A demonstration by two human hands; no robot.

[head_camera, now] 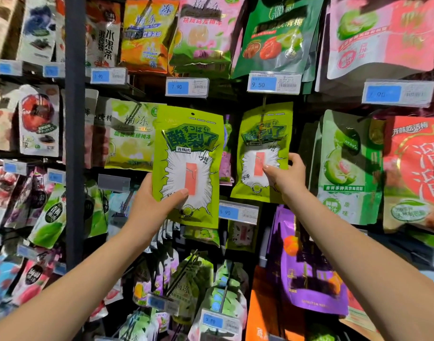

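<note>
Your left grip [151, 205] curls round the lower left of a green pouch [188, 153], in front of hanging snack bags [346, 168]. Your right grip [287, 178] pinches a second pouch [262, 143] by its right edge. A price tag [238, 212] sits below, between them; a dark post [75, 143] stands left.

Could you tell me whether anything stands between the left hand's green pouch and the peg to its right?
Yes: the matching pouch pinched by the right hand hangs at that peg. The left hand holds the free pouch beside it, apart.
</note>
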